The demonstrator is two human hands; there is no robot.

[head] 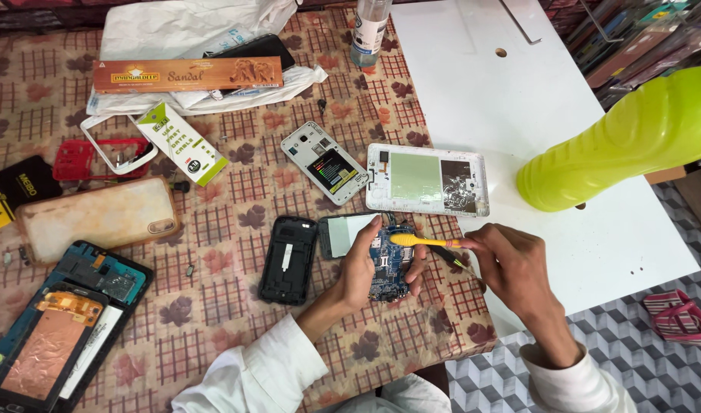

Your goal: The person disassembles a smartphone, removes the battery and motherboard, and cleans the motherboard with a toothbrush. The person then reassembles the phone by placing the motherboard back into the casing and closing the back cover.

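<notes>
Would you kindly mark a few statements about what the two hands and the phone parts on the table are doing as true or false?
1. The left hand holds a blue circuit board. True.
2. The right hand holds a pair of scissors. False: it holds a yellow-orange toothbrush.
3. The brush head rests on the circuit board. True.
4. The black back cover lies to the right of the right hand. False: it lies left of the left hand.
5. A green plastic bottle appears at the right. True.
</notes>
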